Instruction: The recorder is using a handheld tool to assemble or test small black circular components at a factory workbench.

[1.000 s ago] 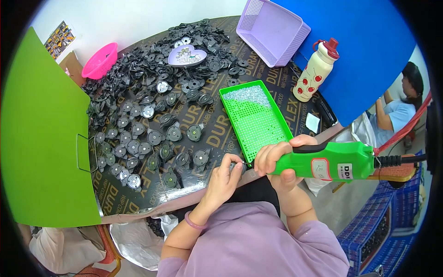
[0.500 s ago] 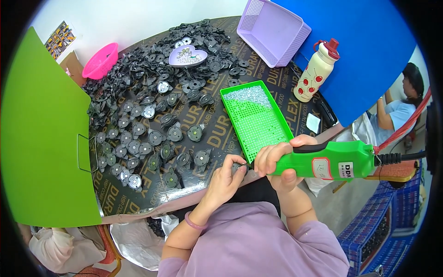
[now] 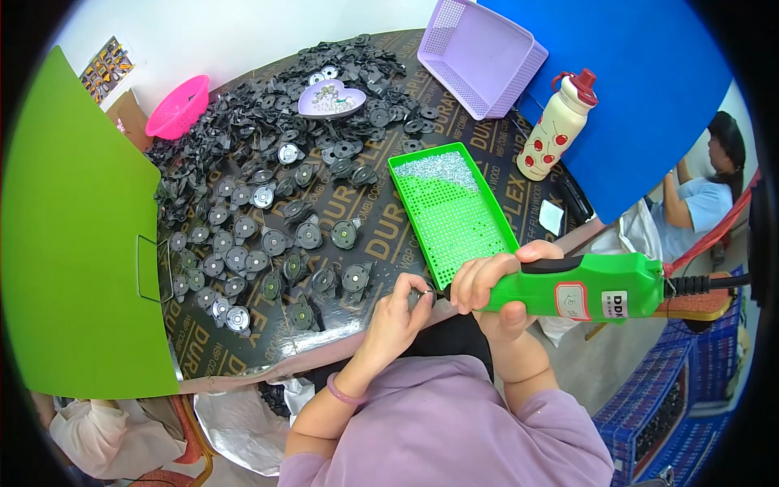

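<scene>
My right hand (image 3: 493, 286) is wrapped round a green electric screwdriver (image 3: 588, 286), held level with its cord end to the right. Its front end points left toward my left hand (image 3: 398, 312), whose fingers are closed in a pinch on a small black round part (image 3: 417, 298) at the table's front edge. Fingers hide most of that part, and I cannot tell whether the bit touches it. Just beyond my hands lies a green perforated tray (image 3: 450, 235) with small silvery screws (image 3: 442, 169) heaped at its far end. Several similar black round parts (image 3: 276, 241) are spread to the left.
A big heap of black parts (image 3: 268, 109) covers the table's far left, with a heart-shaped lilac dish (image 3: 312, 108) on it. Behind are a pink basket (image 3: 180, 107), a lilac basket (image 3: 479, 61) and a cream bottle (image 3: 556, 126). Green (image 3: 81, 235) and blue (image 3: 641, 89) panels flank the table.
The screwdriver and my right hand have shifted very slightly to the right and down. My left fingers still pinch the black part, turned a little.
</scene>
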Demonstrator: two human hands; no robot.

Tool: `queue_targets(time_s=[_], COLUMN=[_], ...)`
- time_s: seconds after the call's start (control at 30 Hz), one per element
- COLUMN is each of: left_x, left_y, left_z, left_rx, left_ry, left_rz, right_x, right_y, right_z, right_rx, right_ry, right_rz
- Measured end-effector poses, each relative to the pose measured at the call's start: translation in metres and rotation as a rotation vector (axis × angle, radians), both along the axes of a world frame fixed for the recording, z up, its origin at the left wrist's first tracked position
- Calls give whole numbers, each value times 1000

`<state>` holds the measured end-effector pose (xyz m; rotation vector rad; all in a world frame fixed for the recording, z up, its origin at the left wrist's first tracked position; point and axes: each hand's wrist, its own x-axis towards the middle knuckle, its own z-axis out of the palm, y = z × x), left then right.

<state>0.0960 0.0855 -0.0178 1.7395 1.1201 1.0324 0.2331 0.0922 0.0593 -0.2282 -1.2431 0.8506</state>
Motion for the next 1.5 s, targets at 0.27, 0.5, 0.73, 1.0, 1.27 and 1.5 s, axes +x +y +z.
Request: queue_targets(time_s=[0.27, 0.5, 0.73, 1.0, 1.27, 1.5], left_x=[0, 0, 1, 1, 0, 1], left_y=[0, 0, -1, -1, -1, -1], left_z=[-1, 2, 4, 7, 7, 7], left_rx=[31, 19, 9, -14, -4, 8], left_ry=[7, 18, 24, 27, 47, 42], left_rz=[-5, 6, 10, -5, -3, -1], right_x=[-1, 0, 1, -1, -1, 0], right_y=[0, 1, 2, 2, 4, 4], right_z=[-2, 0, -1, 0, -2, -2], right_rx=[-22, -20, -18, -2, -12, -20], right_ry=[-47, -69, -89, -102, -94, -89], right_rz=[18, 36, 37, 34, 51, 61])
